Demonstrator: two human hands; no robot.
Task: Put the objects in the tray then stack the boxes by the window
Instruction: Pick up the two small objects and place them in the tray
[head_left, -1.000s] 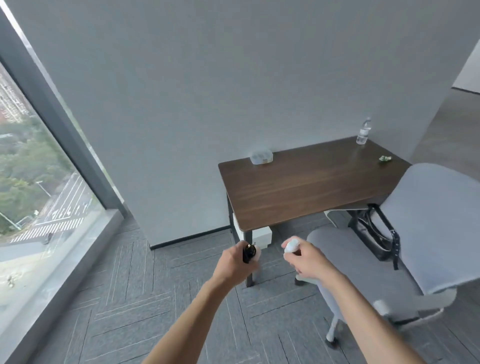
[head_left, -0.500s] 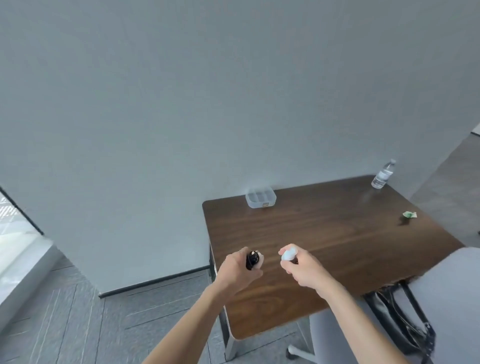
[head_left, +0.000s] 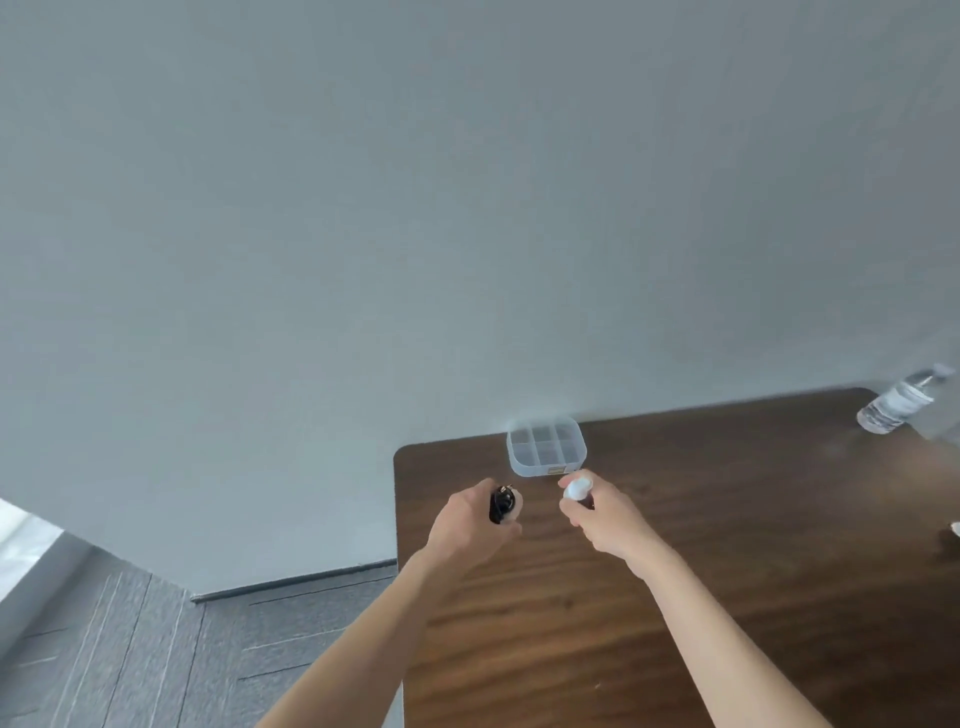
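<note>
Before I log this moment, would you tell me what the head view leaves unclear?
- Black object: mostly wrapped by the left hand; its kind is unclear.
- White object: partly covered by the right hand.
- Water bottle: blurred near the right edge.
- Small item: cut off by the right edge.
- Tray compartments: translucent, contents unclear.
- Boxes and window: out of frame.

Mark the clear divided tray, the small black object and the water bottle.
Clear divided tray (head_left: 521, 464): head view, on its near-left rim.
Small black object (head_left: 501, 504): head view, on the part showing between the fingers.
Water bottle (head_left: 894, 402): head view, on its label.
</note>
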